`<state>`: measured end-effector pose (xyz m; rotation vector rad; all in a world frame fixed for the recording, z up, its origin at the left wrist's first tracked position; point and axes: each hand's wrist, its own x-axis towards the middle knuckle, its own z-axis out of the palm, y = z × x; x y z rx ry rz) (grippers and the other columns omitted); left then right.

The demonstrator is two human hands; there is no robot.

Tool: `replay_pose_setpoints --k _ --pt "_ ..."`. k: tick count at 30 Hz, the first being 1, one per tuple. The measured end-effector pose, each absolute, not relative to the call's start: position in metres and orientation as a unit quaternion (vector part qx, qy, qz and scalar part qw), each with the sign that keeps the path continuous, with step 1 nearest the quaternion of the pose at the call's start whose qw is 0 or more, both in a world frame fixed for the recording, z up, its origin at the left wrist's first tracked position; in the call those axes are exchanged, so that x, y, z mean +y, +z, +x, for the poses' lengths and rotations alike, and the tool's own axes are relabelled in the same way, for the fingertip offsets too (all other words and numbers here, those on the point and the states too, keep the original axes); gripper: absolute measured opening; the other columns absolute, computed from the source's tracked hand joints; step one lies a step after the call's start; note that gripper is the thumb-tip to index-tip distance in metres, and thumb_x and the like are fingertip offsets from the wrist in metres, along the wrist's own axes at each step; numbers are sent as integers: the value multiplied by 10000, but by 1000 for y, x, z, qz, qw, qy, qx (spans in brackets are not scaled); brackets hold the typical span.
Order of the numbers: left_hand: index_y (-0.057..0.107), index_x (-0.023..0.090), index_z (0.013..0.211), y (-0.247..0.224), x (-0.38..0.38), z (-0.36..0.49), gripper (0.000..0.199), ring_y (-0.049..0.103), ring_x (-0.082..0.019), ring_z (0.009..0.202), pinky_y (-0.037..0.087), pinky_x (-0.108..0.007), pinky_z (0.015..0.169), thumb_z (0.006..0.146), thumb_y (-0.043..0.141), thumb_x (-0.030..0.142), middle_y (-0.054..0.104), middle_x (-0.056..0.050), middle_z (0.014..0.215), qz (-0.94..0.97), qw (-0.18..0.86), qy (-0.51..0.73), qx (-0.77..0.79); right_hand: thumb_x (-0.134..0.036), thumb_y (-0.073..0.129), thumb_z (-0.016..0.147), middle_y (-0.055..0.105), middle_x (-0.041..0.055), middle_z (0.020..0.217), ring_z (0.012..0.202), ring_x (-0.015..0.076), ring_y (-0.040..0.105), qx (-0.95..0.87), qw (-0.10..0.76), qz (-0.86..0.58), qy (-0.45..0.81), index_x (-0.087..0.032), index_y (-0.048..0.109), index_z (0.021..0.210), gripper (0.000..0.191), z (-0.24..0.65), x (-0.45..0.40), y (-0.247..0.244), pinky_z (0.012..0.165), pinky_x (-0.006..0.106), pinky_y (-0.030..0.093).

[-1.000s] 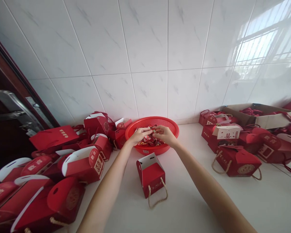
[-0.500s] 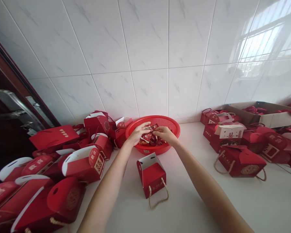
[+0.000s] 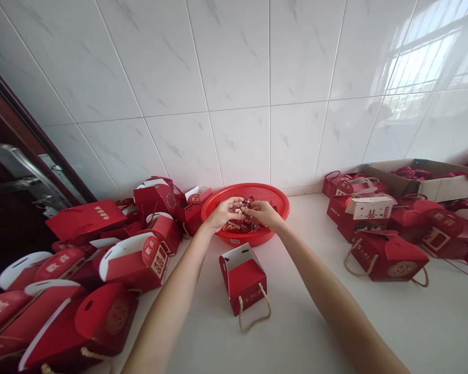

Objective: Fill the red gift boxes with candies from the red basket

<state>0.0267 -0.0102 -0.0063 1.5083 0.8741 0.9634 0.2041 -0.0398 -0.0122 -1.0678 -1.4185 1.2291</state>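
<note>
Both hands are over a red plastic basket [image 3: 283,200] that holds small wrapped candies [image 3: 236,226]. My left hand [image 3: 223,214] is curled around some red and white wrapped candies at the basket's left side. Beside it, my right hand [image 3: 265,214] has its thumb and fingers pinched on the candies, nearly meeting the left fingers. The individual pieces are too small to tell apart. In front of the basket, between my forearms, stands a red gift box [image 3: 246,280] with its top flaps up and a twisted rope handle hanging toward me.
Many red boxes [image 3: 134,262] crowd the left side, near a dark door [image 3: 8,208]. More red boxes [image 3: 390,257] stand at the right, before a cardboard carton [image 3: 432,189] of red items. A tiled wall [image 3: 242,145] rises behind.
The candies between my hands have shifted; a larger red and white wrapper seen in my left hand earlier now shows less. My fingers moved slightly, and the box stays in place.
</note>
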Motion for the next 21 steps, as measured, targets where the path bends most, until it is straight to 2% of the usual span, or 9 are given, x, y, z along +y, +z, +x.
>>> replay_pose_setpoints --k 3,7,11,16,18,21 --pt "654 173 1106 -6 -11 27 602 651 -221 1015 554 -349 848 537 845 133 676 -87 1107 636 541 406 371 -324 768 777 685 13 686 661 162 675 -580 486 -434 488 -169 648 717 205 204 -38 -14 589 254 543" --pt "675 163 1072 -4 -13 28 520 636 -229 1063 552 -325 840 571 816 159 679 -88 1113 641 532 407 375 -383 756 772 692 22 743 709 175 675 -571 507 -448 465 -181 595 721 263 204 -32 -20 610 276 554" --pt "687 170 1100 -4 -13 30 503 676 -225 952 577 -334 766 601 743 142 682 -90 1126 652 520 389 392 -371 696 820 705 41 824 739 182 685 -565 519 -465 442 -199 553 777 228 203 -27 -25 635 291 568" --pt "679 182 1142 -9 -2 28 493 682 -203 926 564 -321 792 656 632 113 698 -87 1095 677 448 363 457 -360 603 863 683 44 854 742 187 665 -561 526 -511 384 -216 527 851 164 205 -23 -28 629 297 542" --pt "705 173 1055 -10 7 23 411 677 -227 953 550 -330 811 658 617 113 710 -98 1063 692 400 337 498 -350 568 870 665 29 832 742 186 645 -567 521 -527 358 -223 530 866 133 206 -24 -27 628 294 519" --pt "718 170 793 -9 19 13 222 657 -315 1018 520 -370 850 582 676 113 730 -117 947 718 323 262 559 -321 530 873 646 11 796 732 181 618 -587 502 -542 331 -228 539 852 95 205 -27 -24 639 287 487"
